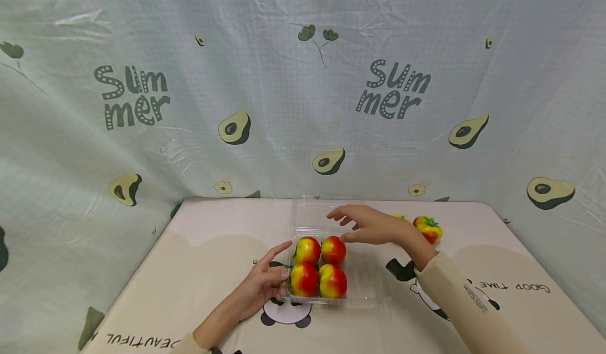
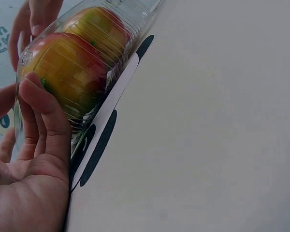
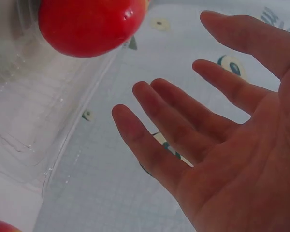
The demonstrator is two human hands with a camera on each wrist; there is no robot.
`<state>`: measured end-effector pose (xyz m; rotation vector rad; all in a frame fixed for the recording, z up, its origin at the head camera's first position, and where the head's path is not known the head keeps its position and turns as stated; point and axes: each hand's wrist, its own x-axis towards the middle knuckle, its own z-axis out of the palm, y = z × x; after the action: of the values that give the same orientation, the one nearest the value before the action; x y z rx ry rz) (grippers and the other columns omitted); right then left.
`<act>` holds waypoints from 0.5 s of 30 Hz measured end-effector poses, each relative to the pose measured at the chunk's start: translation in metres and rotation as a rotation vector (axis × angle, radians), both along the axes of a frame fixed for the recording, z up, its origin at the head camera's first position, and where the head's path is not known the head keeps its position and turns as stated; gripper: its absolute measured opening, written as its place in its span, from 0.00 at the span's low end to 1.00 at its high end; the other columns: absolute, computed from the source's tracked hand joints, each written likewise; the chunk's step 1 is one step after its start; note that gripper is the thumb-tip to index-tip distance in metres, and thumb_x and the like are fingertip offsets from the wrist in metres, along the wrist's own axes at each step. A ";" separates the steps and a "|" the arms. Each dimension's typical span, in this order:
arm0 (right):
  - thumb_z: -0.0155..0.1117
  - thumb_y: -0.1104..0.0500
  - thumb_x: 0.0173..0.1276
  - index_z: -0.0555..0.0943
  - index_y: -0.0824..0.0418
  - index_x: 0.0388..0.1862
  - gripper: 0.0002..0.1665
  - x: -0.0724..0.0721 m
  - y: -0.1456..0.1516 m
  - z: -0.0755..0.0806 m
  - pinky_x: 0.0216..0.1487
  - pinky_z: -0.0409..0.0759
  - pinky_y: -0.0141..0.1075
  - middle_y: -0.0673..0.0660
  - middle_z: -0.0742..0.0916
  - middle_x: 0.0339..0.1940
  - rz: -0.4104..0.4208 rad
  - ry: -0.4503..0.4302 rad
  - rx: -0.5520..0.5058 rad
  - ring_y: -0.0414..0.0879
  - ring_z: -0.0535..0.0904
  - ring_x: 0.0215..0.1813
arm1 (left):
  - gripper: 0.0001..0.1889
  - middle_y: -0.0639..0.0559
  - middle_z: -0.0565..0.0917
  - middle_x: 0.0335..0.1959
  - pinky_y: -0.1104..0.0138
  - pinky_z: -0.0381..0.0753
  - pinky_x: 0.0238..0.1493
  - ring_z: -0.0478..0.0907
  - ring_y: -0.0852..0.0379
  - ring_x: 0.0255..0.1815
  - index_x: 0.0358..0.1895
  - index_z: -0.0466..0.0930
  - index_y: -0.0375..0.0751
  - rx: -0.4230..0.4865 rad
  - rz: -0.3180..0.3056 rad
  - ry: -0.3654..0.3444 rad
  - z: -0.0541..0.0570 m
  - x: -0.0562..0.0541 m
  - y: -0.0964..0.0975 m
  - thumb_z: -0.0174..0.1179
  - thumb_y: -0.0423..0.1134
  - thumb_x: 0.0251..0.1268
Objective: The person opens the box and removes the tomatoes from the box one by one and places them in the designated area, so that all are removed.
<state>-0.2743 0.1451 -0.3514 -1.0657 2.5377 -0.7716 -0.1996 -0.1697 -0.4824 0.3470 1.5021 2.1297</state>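
Note:
A clear plastic container point(image 1: 366, 275) lies on the table with its see-through lid point(image 1: 312, 214) folded open at the back. Several shiny red-and-yellow fruits point(image 1: 304, 279) sit together in its left part. My left hand point(image 1: 258, 283) is at the container's left wall, thumb at the rim, index finger stretched out along the side; in the left wrist view its fingers point(image 2: 48, 116) bend against the plastic. Over the back of the container, my right hand point(image 1: 369, 225) hovers with spread fingers and holds nothing. Its fingertips come near the back right fruit point(image 1: 333, 250); the right wrist view shows a gap between them.
Behind my right wrist, a red-and-yellow fruit with a green top point(image 1: 428, 229) lies on the table, and another yellow one point(image 1: 401, 218) is partly hidden by the hand. The table point(image 1: 199, 270) has a printed cover. A hanging sheet point(image 1: 270, 80) with avocado prints borders its back.

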 end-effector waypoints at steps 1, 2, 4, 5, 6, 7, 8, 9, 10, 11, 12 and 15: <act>0.67 0.57 0.71 0.73 0.57 0.72 0.31 0.000 -0.002 0.001 0.64 0.82 0.55 0.61 0.81 0.69 0.006 -0.011 0.012 0.59 0.80 0.67 | 0.38 0.57 0.81 0.26 0.71 0.81 0.32 0.78 0.61 0.24 0.84 0.43 0.54 0.000 0.000 0.000 0.000 0.000 0.000 0.49 0.32 0.78; 0.68 0.58 0.71 0.73 0.57 0.72 0.31 -0.001 -0.004 0.001 0.64 0.82 0.55 0.62 0.81 0.68 0.015 -0.020 0.024 0.60 0.80 0.67 | 0.38 0.57 0.81 0.26 0.71 0.81 0.32 0.78 0.61 0.24 0.84 0.43 0.54 -0.001 0.000 -0.001 0.000 0.000 0.000 0.49 0.32 0.78; 0.68 0.58 0.71 0.73 0.57 0.72 0.31 -0.003 -0.007 0.000 0.64 0.82 0.55 0.64 0.81 0.67 0.030 -0.041 0.045 0.61 0.80 0.66 | 0.38 0.57 0.81 0.27 0.71 0.81 0.32 0.77 0.61 0.24 0.84 0.43 0.55 -0.004 0.001 -0.002 0.000 0.000 0.000 0.49 0.32 0.78; 0.68 0.58 0.71 0.74 0.57 0.71 0.31 -0.004 -0.009 0.000 0.64 0.82 0.55 0.64 0.82 0.67 0.036 -0.047 0.056 0.61 0.81 0.65 | 0.38 0.57 0.81 0.27 0.71 0.80 0.32 0.77 0.61 0.24 0.84 0.43 0.55 -0.005 0.001 -0.003 0.000 -0.001 0.000 0.50 0.32 0.78; 0.69 0.58 0.70 0.74 0.58 0.71 0.31 -0.005 -0.011 -0.001 0.64 0.82 0.54 0.65 0.82 0.66 0.044 -0.052 0.066 0.60 0.81 0.65 | 0.38 0.57 0.81 0.27 0.71 0.80 0.32 0.77 0.61 0.24 0.84 0.43 0.55 -0.007 0.002 -0.003 0.000 -0.001 0.000 0.50 0.32 0.78; 0.69 0.57 0.70 0.74 0.58 0.70 0.30 -0.005 -0.012 -0.002 0.64 0.82 0.54 0.64 0.83 0.65 0.051 -0.053 0.078 0.59 0.82 0.64 | 0.38 0.57 0.81 0.27 0.71 0.80 0.32 0.77 0.61 0.25 0.84 0.43 0.55 -0.010 0.003 -0.003 0.000 -0.001 0.000 0.50 0.32 0.78; 0.70 0.57 0.70 0.75 0.58 0.69 0.30 -0.006 -0.014 -0.003 0.63 0.83 0.53 0.64 0.83 0.65 0.058 -0.054 0.092 0.58 0.82 0.64 | 0.38 0.57 0.81 0.27 0.71 0.80 0.32 0.77 0.60 0.25 0.84 0.43 0.55 -0.012 0.004 -0.004 0.001 -0.001 0.000 0.50 0.33 0.78; 0.70 0.57 0.70 0.75 0.58 0.69 0.30 -0.006 -0.015 -0.003 0.63 0.83 0.53 0.63 0.84 0.64 0.063 -0.053 0.107 0.57 0.82 0.63 | 0.39 0.57 0.81 0.27 0.71 0.80 0.32 0.77 0.60 0.25 0.84 0.43 0.55 -0.014 0.006 -0.005 0.001 -0.001 0.000 0.50 0.33 0.78; 0.71 0.57 0.69 0.76 0.58 0.68 0.30 -0.007 -0.017 -0.005 0.63 0.83 0.52 0.62 0.84 0.64 0.065 -0.051 0.123 0.56 0.83 0.63 | 0.39 0.57 0.81 0.27 0.71 0.80 0.32 0.77 0.60 0.25 0.84 0.43 0.56 -0.015 0.006 -0.007 0.001 -0.001 0.000 0.50 0.33 0.78; 0.71 0.57 0.69 0.76 0.58 0.68 0.30 -0.007 -0.018 -0.006 0.63 0.83 0.52 0.61 0.85 0.63 0.066 -0.050 0.136 0.55 0.83 0.63 | 0.38 0.57 0.80 0.27 0.71 0.80 0.32 0.77 0.60 0.25 0.84 0.44 0.56 -0.015 0.007 -0.008 0.001 -0.001 0.000 0.50 0.33 0.78; 0.71 0.57 0.68 0.76 0.59 0.68 0.30 -0.007 -0.019 -0.007 0.63 0.83 0.52 0.60 0.85 0.63 0.066 -0.051 0.146 0.54 0.83 0.62 | 0.38 0.57 0.80 0.27 0.71 0.80 0.32 0.77 0.60 0.25 0.84 0.44 0.56 -0.016 0.008 -0.010 0.001 -0.001 0.000 0.50 0.33 0.78; 0.72 0.58 0.67 0.77 0.59 0.67 0.30 -0.008 -0.021 -0.009 0.63 0.83 0.52 0.59 0.85 0.62 0.061 -0.058 0.157 0.54 0.82 0.62 | 0.38 0.57 0.80 0.27 0.71 0.80 0.32 0.77 0.60 0.25 0.84 0.44 0.56 -0.019 0.009 -0.014 0.001 -0.001 0.000 0.49 0.32 0.78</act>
<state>-0.2823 0.1238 -0.3606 -1.0482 2.4583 -0.5684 -0.2005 -0.1696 -0.4818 0.3183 1.5180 2.1195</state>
